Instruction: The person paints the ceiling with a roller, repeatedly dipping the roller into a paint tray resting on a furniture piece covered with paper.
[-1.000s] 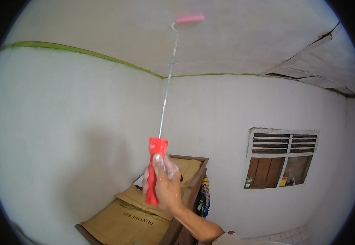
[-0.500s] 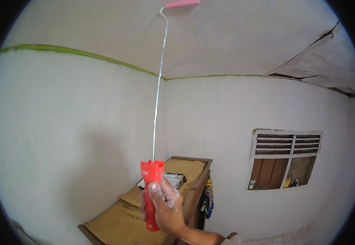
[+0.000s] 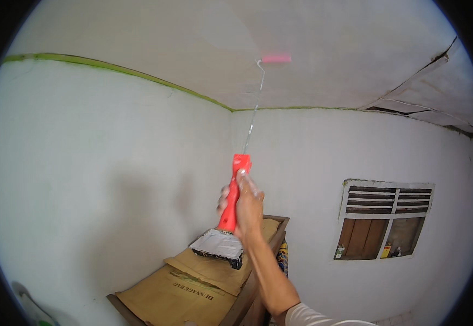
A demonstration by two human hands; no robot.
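Note:
My right hand (image 3: 249, 204) is closed around the red handle of a paint roller (image 3: 229, 209), thumb along the upper part. White paint smears show on the fingers. From the handle a long thin metal rod runs up to a pink roller sleeve (image 3: 276, 58), which lies against the white ceiling (image 3: 323, 43), slightly blurred by motion. Just below the hand, a paint tray (image 3: 217, 244) with white paint in it and a dark, paint-caked edge rests on brown paper sheets (image 3: 176, 293). My left hand is out of sight.
The paper covers a long wooden cabinet top (image 3: 242, 299) along the left wall. Green trim (image 3: 133, 76) lines the wall's upper edge. Ceiling panels sag and gap at right (image 3: 421, 111). A louvred window (image 3: 386, 220) has small items on its sill. Patterned cloth (image 3: 283, 258) hangs beside the cabinet.
My right hand has moved up and forward with the paint roller, arm more stretched out. The pink sleeve has travelled along the ceiling toward the far wall and a little right. More of the tray shows.

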